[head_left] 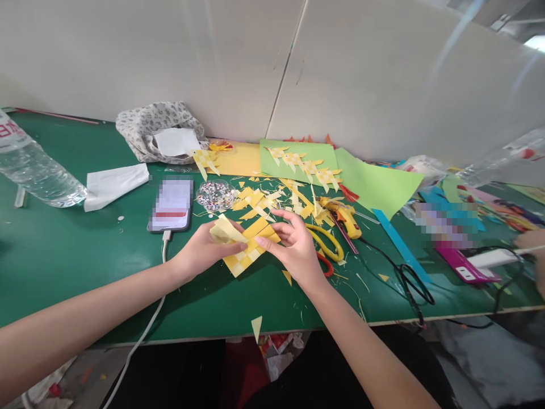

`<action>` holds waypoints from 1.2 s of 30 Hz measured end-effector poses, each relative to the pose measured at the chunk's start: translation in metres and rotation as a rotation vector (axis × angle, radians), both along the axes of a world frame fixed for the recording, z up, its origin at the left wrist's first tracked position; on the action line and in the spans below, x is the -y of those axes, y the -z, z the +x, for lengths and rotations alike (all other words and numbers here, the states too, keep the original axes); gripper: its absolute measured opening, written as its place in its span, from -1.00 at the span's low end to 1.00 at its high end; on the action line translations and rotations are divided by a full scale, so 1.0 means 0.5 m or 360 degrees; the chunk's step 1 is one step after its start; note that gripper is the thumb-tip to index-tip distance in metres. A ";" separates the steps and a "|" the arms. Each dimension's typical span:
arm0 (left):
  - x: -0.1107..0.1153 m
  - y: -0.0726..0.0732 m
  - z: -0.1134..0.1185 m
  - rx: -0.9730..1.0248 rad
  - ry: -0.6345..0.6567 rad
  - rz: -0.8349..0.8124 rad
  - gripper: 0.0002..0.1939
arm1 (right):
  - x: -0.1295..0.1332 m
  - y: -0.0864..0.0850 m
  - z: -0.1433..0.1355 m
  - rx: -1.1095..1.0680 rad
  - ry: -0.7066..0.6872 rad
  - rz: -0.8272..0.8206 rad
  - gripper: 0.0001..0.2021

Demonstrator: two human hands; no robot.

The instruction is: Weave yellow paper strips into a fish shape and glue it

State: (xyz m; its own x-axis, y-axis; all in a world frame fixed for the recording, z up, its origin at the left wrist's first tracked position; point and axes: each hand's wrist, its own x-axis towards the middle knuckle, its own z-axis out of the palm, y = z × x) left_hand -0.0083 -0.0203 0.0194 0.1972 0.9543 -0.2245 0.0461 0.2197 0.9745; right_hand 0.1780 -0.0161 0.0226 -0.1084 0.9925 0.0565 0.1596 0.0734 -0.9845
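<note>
Both hands hold a piece of woven yellow paper strips (240, 262) with a checkered pattern, just above the green table. My left hand (206, 247) pinches its left side, thumb on top, where a pale strip end curls up. On the right side, my right hand (293, 241) presses its thumb on the weave, other fingers bent behind it. Yellow paper scraps (255, 201) lie just beyond. Close to my right hand are yellow-handled scissors (334, 250), a red handle (326, 266) and a yellow glue gun (347, 218).
A phone (171, 204) with a white cable lies left, near a water bottle (38, 165). Behind stand a round bead box (216, 196), finished woven fish shapes (304, 165) and green paper (378, 179). A blue strip (402, 247) and a black cord lie right. Another person's hand (532, 244) is at far right.
</note>
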 end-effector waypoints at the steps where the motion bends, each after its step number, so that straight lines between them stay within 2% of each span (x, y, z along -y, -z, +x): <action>1: 0.000 0.000 0.000 0.0014 -0.0017 -0.0014 -0.65 | -0.002 0.000 0.000 -0.0009 0.0026 -0.0022 -0.39; 4: 0.000 0.001 0.000 0.0072 -0.0046 -0.0019 -0.65 | -0.006 -0.003 0.002 -0.0054 0.0063 -0.0199 -0.33; 7: 0.002 0.000 -0.001 0.0129 -0.0043 0.0025 -0.68 | -0.001 -0.011 -0.002 -0.0183 -0.0013 -0.0385 -0.33; 11: 0.003 -0.001 -0.002 0.0136 -0.0078 0.0050 -0.67 | 0.009 -0.018 -0.009 -0.0251 -0.0030 -0.0244 -0.35; 16: 0.000 0.004 -0.001 0.0129 -0.0130 0.0052 -0.65 | 0.015 -0.010 -0.013 -0.0200 0.0042 -0.0034 -0.44; 22: 0.000 0.007 0.000 0.0115 -0.0140 0.0078 -0.66 | 0.016 -0.001 -0.015 -0.0133 -0.0004 -0.0093 -0.38; 30: 0.002 0.001 -0.001 0.0018 -0.0107 0.0113 -0.59 | 0.024 -0.004 -0.023 -0.0092 -0.0007 -0.0076 -0.42; 36: -0.001 0.006 -0.003 0.0165 -0.0139 0.0035 -0.60 | 0.032 -0.010 -0.029 -0.0065 -0.0001 -0.0013 -0.45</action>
